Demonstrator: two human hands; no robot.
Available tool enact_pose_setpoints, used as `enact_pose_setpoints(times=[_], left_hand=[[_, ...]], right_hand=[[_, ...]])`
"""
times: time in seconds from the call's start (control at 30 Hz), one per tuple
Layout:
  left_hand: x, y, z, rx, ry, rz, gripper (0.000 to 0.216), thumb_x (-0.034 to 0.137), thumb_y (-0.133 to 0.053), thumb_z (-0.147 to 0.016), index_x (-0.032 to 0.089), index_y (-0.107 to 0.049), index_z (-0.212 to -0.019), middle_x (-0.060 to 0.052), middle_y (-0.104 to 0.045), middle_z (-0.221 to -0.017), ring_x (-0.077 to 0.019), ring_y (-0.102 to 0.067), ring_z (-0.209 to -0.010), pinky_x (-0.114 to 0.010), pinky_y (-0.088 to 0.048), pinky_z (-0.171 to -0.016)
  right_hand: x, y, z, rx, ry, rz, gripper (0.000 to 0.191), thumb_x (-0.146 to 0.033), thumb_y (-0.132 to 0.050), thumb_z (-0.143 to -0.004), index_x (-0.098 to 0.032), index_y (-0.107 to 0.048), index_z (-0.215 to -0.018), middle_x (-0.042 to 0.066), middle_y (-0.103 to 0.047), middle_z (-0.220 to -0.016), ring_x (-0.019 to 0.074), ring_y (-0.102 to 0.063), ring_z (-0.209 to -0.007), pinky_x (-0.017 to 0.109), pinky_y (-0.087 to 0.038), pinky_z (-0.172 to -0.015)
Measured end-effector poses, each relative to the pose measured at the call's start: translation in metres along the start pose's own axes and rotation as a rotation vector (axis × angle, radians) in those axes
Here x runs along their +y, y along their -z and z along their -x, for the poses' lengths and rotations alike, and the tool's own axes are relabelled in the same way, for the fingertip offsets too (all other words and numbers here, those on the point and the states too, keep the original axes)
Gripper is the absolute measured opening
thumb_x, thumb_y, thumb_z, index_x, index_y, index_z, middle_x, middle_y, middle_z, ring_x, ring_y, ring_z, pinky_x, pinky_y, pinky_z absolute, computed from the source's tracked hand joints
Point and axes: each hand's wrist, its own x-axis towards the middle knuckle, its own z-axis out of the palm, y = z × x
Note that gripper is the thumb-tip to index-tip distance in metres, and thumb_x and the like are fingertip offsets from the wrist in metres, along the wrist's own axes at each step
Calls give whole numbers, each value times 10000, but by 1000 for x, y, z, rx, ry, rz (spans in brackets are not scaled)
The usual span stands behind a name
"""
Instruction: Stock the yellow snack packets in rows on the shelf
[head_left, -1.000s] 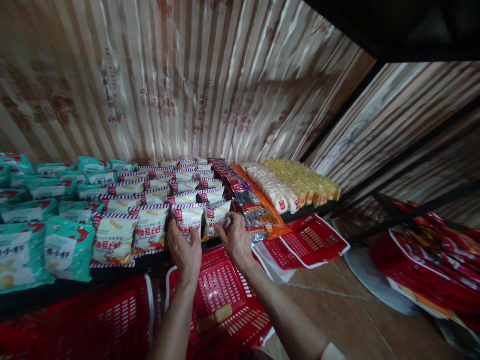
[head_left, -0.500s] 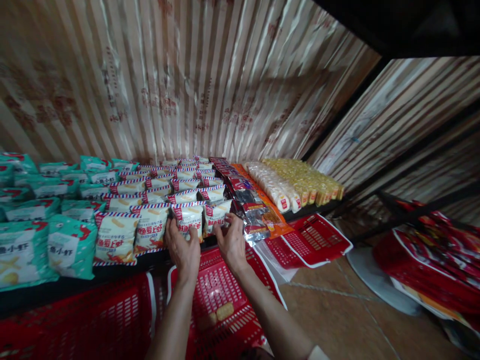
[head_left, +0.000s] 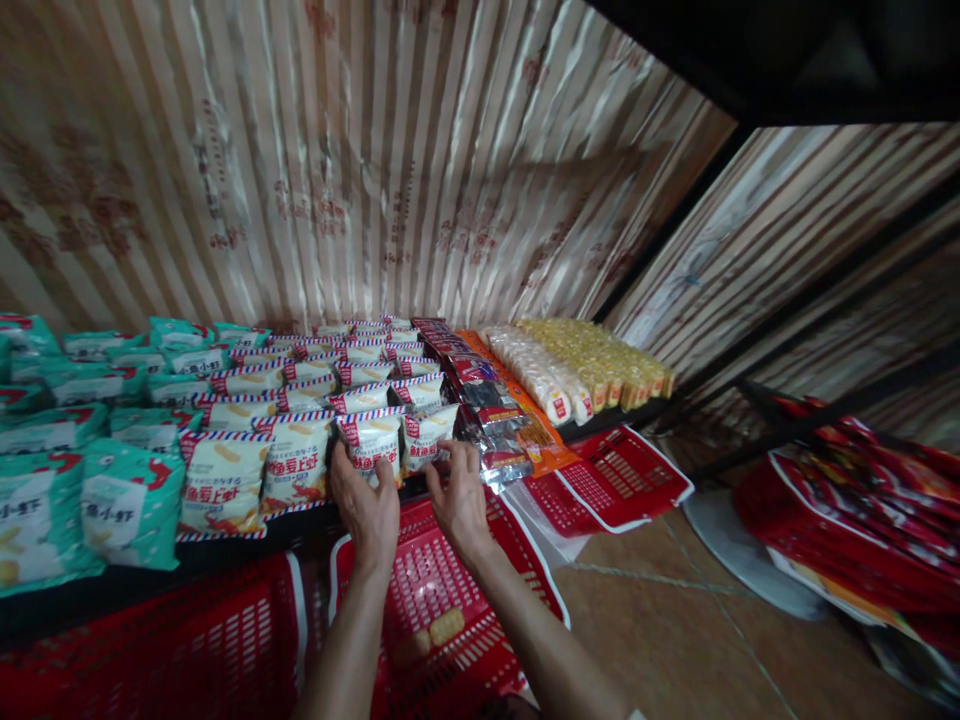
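Rows of white snack packets with red and blue striped edges [head_left: 296,462] lie on a dark shelf [head_left: 150,585]. My left hand [head_left: 367,508] rests against the front of one front-row packet [head_left: 373,441], fingers stretched up along it. My right hand [head_left: 459,497] is beside it, fingertips touching the bottom of the neighbouring packet [head_left: 427,435], fingers apart. Neither hand is wrapped round a packet.
Teal packets [head_left: 90,490] fill the shelf's left, silver and orange packs [head_left: 510,430] and yellow packs [head_left: 600,365] its right. Red plastic baskets [head_left: 442,600] stand below my arms, one holding a few biscuits. Another red basket [head_left: 622,480] lies to the right on the tiled floor.
My right hand has slid slightly down and left along the packet fronts. The left hand has stayed at its packet. The view has shifted a little.
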Motion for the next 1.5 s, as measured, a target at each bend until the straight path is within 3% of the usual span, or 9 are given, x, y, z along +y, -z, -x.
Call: enact_pose_setpoints(times=[0.23,0.33,0.47,0.6,0.83,1.03,1.23,1.5], left_hand=[[-6,-4,5,30,-105,-38,632,321,-479,-790,18,-320,-1321,-270,-400,-1325,-330,-352,-1265,-489,-285,-1042],[-3,-4,8,49,-139,-67,637,292,-483,-786,5,-304,-1325,-282,-385,-1330,-337,-337,-1273,-491,-291,-1039],[5,1,12,90,-184,-97,608,202,-474,-782,43,-284,-1338,-256,-379,-1342,-313,-312,-1291,-486,-288,-1044],[13,7,14,117,-222,-83,561,129,-450,-780,83,-306,-1321,-217,-395,-1340,-275,-310,-1294,-478,-273,-1057],[18,19,19,119,-187,35,453,70,-438,-758,151,-430,-1204,-155,-437,-1298,-245,-349,-1266,-461,-291,-1047],[20,40,32,113,-119,98,364,54,-442,-729,147,-532,-1070,-126,-516,-1173,-220,-436,-1170,-408,-324,-1029],[16,60,53,49,-56,127,306,46,-438,-718,158,-583,-963,-117,-513,-1176,-205,-442,-1160,-366,-374,-985],[-19,102,84,-56,-180,23,315,52,-448,-720,177,-567,-984,-102,-500,-1174,-224,-428,-1195,-430,-358,-1012]], right_hand=[[-8,3,11,15,2,-40,351,-168,-423,-830,-198,-450,-1179,111,-443,-1111,154,-592,-797,328,-545,-709],[-15,4,16,39,4,11,384,-177,-436,-823,-215,-442,-1205,104,-460,-1108,188,-578,-898,345,-540,-734],[-26,1,32,27,-44,-30,339,-184,-420,-840,-215,-461,-1174,102,-455,-1115,171,-575,-859,330,-544,-718],[-28,-6,55,37,-20,-80,303,-190,-408,-858,-207,-479,-1152,108,-465,-1102,201,-526,-1007,366,-517,-811],[-25,-17,80,20,-6,-176,276,-177,-435,-841,-214,-517,-1101,109,-483,-1067,203,-532,-957,352,-521,-771],[-26,-18,99,-10,-95,-168,214,-179,-400,-838,-191,-561,-979,91,-518,-977,195,-543,-901,351,-503,-765],[-28,0,124,29,-208,-91,225,-211,-389,-841,-169,-581,-949,87,-542,-927,193,-538,-861,347,-495,-744],[-51,5,164,93,-206,-118,246,-240,-384,-832,-181,-598,-939,79,-574,-896,190,-568,-803,332,-497,-689]])
